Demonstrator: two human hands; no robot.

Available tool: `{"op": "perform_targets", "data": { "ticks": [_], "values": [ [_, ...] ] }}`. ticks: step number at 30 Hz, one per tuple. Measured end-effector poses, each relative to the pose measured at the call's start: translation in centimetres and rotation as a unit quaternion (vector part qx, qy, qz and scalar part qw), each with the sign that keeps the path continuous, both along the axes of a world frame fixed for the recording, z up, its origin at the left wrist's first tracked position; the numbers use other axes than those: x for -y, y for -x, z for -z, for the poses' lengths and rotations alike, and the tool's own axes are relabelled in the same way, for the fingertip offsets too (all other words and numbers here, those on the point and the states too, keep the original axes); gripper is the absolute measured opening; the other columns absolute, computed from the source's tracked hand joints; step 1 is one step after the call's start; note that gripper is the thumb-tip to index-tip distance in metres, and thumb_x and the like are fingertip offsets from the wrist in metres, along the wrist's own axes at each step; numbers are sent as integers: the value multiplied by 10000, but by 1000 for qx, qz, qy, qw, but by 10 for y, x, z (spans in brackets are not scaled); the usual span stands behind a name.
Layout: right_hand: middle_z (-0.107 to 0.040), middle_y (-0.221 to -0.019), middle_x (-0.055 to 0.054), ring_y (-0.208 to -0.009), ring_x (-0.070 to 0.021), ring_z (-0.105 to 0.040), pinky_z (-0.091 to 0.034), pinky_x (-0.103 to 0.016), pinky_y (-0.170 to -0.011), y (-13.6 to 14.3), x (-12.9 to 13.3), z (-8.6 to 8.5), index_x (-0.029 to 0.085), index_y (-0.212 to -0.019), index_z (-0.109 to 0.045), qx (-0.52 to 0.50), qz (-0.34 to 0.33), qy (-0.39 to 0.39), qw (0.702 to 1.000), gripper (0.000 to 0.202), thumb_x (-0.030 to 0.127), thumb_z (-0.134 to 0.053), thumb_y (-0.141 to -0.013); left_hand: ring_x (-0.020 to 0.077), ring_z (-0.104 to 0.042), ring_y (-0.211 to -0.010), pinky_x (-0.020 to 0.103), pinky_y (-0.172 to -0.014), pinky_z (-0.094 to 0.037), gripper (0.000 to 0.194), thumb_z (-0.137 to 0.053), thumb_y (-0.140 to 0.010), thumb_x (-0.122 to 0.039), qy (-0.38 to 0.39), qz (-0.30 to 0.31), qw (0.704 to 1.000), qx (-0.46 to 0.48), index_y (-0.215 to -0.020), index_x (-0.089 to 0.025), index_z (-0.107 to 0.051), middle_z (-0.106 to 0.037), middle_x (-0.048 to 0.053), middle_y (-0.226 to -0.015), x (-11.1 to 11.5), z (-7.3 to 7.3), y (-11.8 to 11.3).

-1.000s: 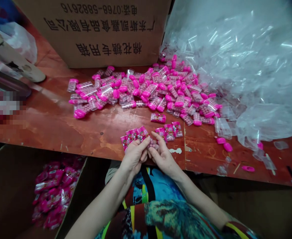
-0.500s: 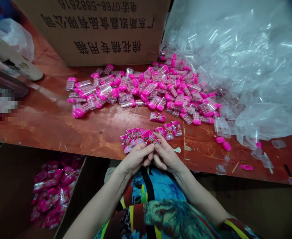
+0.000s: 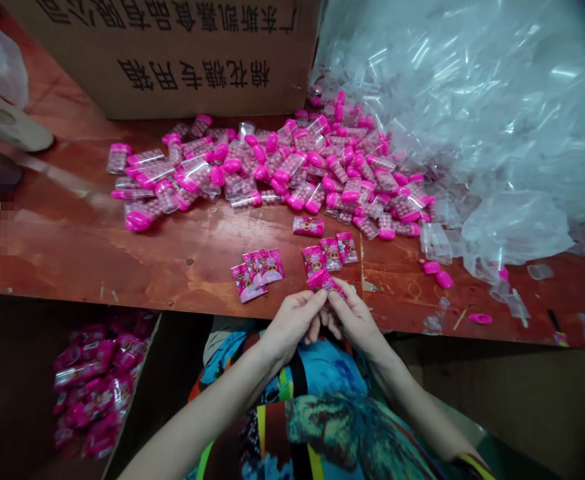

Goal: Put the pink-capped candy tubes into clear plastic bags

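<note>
Just over the table's front edge, my left hand (image 3: pixel 296 319) and my right hand (image 3: pixel 355 317) meet, fingers closed on a pink printed sleeve (image 3: pixel 326 281). Its far end shows a brighter pink, cap-like shape; fingers cover the near end. Several flat pink sleeves (image 3: pixel 258 272) overlap to the left of my hands. Three more printed sleeves (image 3: pixel 330 254) lie just beyond my right hand, and a single pink sleeve (image 3: pixel 308 226) rests farther back. Behind them spreads a heap of clear candy bottles (image 3: pixel 272 163) with pink caps, filled with small pink balls.
A cardboard box (image 3: pixel 197 67) stands at the back. Clear plastic bags (image 3: pixel 472 100) pile up at the right, near loose pink caps (image 3: pixel 444 279) and a pink cap piece (image 3: pixel 481 319). Below left, an open carton holds pink wrapped packs (image 3: pixel 97 393). A light bottle (image 3: pixel 17 123) lies far left.
Both hands have shifted right, away from the left group of sleeves, which is now uncovered. The pink piece between my fingers has tilted and shows a cap-like end. The view has shifted slightly.
</note>
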State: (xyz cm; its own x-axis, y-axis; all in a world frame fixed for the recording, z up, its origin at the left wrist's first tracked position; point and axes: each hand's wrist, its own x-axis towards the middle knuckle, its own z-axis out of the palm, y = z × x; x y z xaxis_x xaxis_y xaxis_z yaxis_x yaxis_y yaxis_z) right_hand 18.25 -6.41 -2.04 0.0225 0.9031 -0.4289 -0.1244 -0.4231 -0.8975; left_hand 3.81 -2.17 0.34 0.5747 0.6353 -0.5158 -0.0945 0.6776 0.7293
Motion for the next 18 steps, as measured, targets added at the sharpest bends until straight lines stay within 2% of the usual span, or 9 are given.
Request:
{"op": "perform_targets", "data": {
  "ticks": [2,4,5,6,8,10,12,14,18],
  "values": [
    [-583,-655,51,-392,-95,-448,-352,-216,-385,-17,-4,-7,280,-1387,-465,94,13,-42,995,446,493,-474,-995,94,-404,-340,225,-394,-331,405,-525,-928,-534,-78,29,996,-37,-813,-175,-671,-566,-20,-472,-1,-4,5],
    [-662,-875,-21,-610,-151,-603,-490,-286,-551,-34,-10,-16,304,-1406,-487,247,-8,-105,963,434,448,-484,-996,138,-600,-514,249,-539,-481,283,-548,-942,-404,-230,3,966,-116,-930,-183,-724,-710,28,-677,-6,-5,17],
    [-670,-1030,-63,-801,-204,-653,-533,-354,-691,-41,-14,-19,305,-1393,-521,336,-26,-139,931,433,434,-517,-980,167,-681,-676,269,-672,-532,240,-558,-943,-339,-319,-33,933,-164,-944,-183,-740,-754,56,-813,-10,-4,25],
    [-640,-1181,-99,-999,-266,-638,-524,-432,-830,-45,-17,-21,295,-1371,-560,421,-40,-172,890,431,425,-554,-960,195,-714,-818,291,-784,-544,221,-557,-944,-292,-398,-71,890,-211,-944,-181,-748,-769,74,-910,-15,-2,33],
    [-563,-1332,-141,-1212,-338,-530,-442,-529,-986,-41,-25,-22,253,-1320,-616,536,-40,-233,810,397,394,-578,-951,232,-717,-981,324,-892,-539,219,-551,-950,-246,-506,-133,791,-316,-992,-177,-755,-765,97,-1057,-23,6,50],
    [-589,-1273,-152,-1182,-312,-535,-437,-506,-995,-21,-34,-20,208,-1285,-632,562,-35,-292,773,337,325,-517,-990,252,-719,-1020,328,-861,-557,235,-551,-955,-233,-553,-143,707,-417,-1068,-177,-749,-728,111,-1206,-27,15,65],
    [-645,-1136,-133,-1072,-261,-572,-460,-434,-949,9,-45,-15,173,-1236,-648,544,-73,-341,763,300,249,-455,-1019,263,-731,-996,326,-796,-575,253,-552,-958,-229,-573,-124,651,-482,-1118,-175,-741,-691,121,-1287,-25,23,75],
    [-667,-1078,-131,-1015,-256,-575,-458,-402,-896,39,-59,-10,143,-1179,-671,549,-135,-353,746,286,237,-450,-1025,268,-743,-954,328,-751,-582,268,-543,-963,-220,-588,-93,620,-512,-1139,-172,-739,-671,127,-1320,-19,28,80],
    [-672,-1028,-133,-944,-291,-549,-414,-410,-788,76,-84,3,148,-1085,-690,624,-188,-286,702,234,291,-527,-996,262,-754,-831,338,-657,-574,314,-502,-979,-220,-596,-19,583,-551,-1193,-179,-728,-604,127,-1392,-10,35,83]
  ]
}}
